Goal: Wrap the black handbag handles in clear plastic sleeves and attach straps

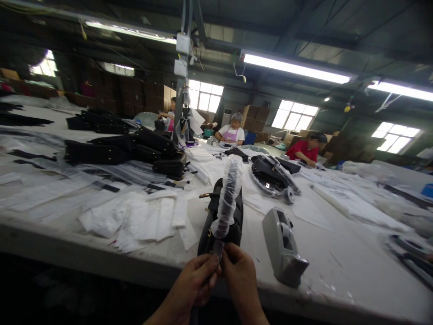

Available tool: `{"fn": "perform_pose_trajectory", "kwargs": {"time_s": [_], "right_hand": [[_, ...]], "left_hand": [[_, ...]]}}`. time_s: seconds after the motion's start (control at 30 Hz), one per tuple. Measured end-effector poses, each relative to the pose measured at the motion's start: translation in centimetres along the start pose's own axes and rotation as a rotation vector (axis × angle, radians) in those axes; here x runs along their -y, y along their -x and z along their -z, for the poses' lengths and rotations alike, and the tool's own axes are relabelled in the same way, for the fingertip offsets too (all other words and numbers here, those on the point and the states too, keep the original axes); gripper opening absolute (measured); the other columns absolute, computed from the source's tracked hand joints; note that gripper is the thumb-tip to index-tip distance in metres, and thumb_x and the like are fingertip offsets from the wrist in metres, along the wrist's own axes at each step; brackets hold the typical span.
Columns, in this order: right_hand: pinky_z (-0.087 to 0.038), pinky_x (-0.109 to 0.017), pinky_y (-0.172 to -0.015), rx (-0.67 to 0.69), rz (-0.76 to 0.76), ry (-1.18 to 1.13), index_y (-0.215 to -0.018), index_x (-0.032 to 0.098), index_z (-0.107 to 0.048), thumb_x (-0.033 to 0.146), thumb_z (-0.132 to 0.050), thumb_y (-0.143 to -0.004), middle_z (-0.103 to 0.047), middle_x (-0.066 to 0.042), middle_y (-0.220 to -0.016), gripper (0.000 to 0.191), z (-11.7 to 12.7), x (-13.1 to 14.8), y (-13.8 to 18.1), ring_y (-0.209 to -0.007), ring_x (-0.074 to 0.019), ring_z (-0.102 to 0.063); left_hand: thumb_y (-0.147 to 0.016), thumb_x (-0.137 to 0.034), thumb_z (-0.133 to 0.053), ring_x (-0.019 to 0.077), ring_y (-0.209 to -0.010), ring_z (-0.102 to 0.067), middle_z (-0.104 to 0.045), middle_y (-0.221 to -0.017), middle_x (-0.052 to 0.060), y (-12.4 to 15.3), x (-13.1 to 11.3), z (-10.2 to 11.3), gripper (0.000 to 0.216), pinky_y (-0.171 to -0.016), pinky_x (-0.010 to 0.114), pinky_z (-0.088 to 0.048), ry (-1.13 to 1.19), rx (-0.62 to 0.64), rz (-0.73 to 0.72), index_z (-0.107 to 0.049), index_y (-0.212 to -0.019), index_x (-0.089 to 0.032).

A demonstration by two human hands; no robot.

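Observation:
A black handbag point(204, 234) with gold-coloured fittings stands at the front of the table, right before me. Its strap or handle point(227, 198) is wrapped in crinkled translucent plastic and runs along the top toward me. My left hand point(194, 282) is closed, pinching the near end of this strap between thumb and fingers. Beside it, my right hand point(241, 273) is closed too, its fingertips at the same strap end against the bag. What lies between the right fingertips is hidden. A grey tape dispenser point(282, 246) stands on the table, right of the bag.
White tissue sheets point(149, 219) lie left of the bag. Beyond them are piled black bags point(125, 146) and plastic-wrapped straps. Another black bag point(270, 171) with a wrapped strap lies farther back. Several people sit across the table point(338, 271). A post point(181, 85) rises behind.

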State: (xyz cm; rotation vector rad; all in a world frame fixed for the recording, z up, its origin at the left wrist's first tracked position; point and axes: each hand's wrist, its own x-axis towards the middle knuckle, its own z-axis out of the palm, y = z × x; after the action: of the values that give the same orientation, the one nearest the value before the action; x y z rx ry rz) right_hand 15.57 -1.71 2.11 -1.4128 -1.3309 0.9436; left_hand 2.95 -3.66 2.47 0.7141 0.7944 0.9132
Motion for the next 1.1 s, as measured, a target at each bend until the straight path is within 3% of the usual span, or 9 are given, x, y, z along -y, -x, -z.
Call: {"fn": "perform_pose_trajectory", "kwargs": {"time_s": [0.23,0.43,0.57,0.67,0.83,0.9,0.97,1.1], "right_hand": [[-0.039,-0.024,-0.052,0.026,0.011,0.163,-0.062,0.018,-0.065,0.037,-0.057,-0.082,-0.067,-0.003,-0.059,0.028,0.2,-0.1,-0.2,-0.061,-0.0196,-0.062],[-0.041,-0.025,-0.053,0.064,-0.003,0.207,-0.080,0.022,-0.078,0.031,-0.062,-0.078,-0.074,-0.003,-0.065,0.019,0.3,1.2,-0.6,-0.061,-0.0202,-0.065],[-0.036,-0.026,-0.050,0.080,0.020,0.204,-0.062,0.017,-0.072,0.040,-0.066,-0.078,-0.066,-0.002,-0.054,0.028,0.9,1.4,-0.6,-0.056,-0.0185,-0.059],[-0.041,-0.026,-0.057,0.191,-0.028,-0.063,-0.067,0.015,-0.072,0.051,-0.067,-0.079,-0.066,-0.003,-0.059,0.039,1.5,0.6,0.0,-0.061,-0.0181,-0.059],[-0.049,-0.029,-0.080,0.376,-0.304,-0.759,-0.103,0.015,-0.074,0.069,-0.064,-0.076,-0.074,-0.010,-0.102,0.061,1.0,-0.3,1.1,-0.090,-0.0217,-0.066],[-0.049,-0.029,-0.084,0.405,-0.429,-0.934,-0.101,0.014,-0.075,0.068,-0.067,-0.074,-0.072,-0.012,-0.111,0.061,0.4,0.2,1.1,-0.100,-0.0227,-0.064],[-0.049,-0.030,-0.087,0.431,-0.527,-1.061,-0.089,0.013,-0.076,0.061,-0.072,-0.074,-0.073,-0.012,-0.110,0.050,-0.2,1.1,1.0,-0.104,-0.0225,-0.063],[-0.049,-0.028,-0.089,0.474,-0.578,-1.180,-0.072,0.015,-0.075,0.044,-0.078,-0.073,-0.075,-0.008,-0.103,0.029,-1.0,2.1,0.4,-0.103,-0.0206,-0.064]], "left_hand": [[-0.072,-0.060,-0.072,-0.0002,-0.035,-0.014,-0.039,-0.047,-0.012,0.1,0.1,-0.2,0.047,-0.036,0.017,-0.009,0.012,0.003,0.014,-0.054,-0.073,-0.017],[-0.073,-0.057,-0.072,-0.0001,-0.034,-0.014,-0.038,-0.045,-0.012,0.3,-0.1,-0.1,0.044,-0.036,0.017,-0.007,0.013,0.013,0.020,-0.054,-0.073,-0.017],[-0.073,-0.057,-0.072,-0.0004,-0.034,-0.013,-0.038,-0.046,-0.012,0.2,0.1,0.1,0.044,-0.035,0.016,-0.007,0.022,0.010,-0.002,-0.055,-0.074,-0.016],[-0.074,-0.057,-0.072,-0.0006,-0.034,-0.014,-0.040,-0.047,-0.012,0.0,0.3,0.3,0.044,-0.035,0.017,-0.007,0.027,0.007,-0.034,-0.056,-0.073,-0.016],[-0.072,-0.057,-0.073,-0.0006,-0.033,-0.013,-0.040,-0.046,-0.011,0.0,0.6,-0.1,0.045,-0.035,0.017,-0.007,0.047,-0.019,-0.049,-0.055,-0.072,-0.016],[-0.070,-0.057,-0.075,-0.0003,-0.034,-0.011,-0.038,-0.044,-0.012,0.0,0.8,-0.3,0.045,-0.035,0.016,-0.007,0.071,-0.032,-0.047,-0.056,-0.074,-0.016],[-0.067,-0.058,-0.076,-0.0001,-0.034,-0.011,-0.036,-0.043,-0.012,0.0,0.9,-0.4,0.047,-0.035,0.016,-0.006,0.099,-0.038,-0.044,-0.056,-0.074,-0.017],[-0.065,-0.061,-0.077,0.0000,-0.033,-0.016,-0.038,-0.042,-0.011,-0.1,1.1,0.0,0.050,-0.034,0.016,-0.010,0.076,-0.033,-0.056,-0.053,-0.071,-0.018]]}}
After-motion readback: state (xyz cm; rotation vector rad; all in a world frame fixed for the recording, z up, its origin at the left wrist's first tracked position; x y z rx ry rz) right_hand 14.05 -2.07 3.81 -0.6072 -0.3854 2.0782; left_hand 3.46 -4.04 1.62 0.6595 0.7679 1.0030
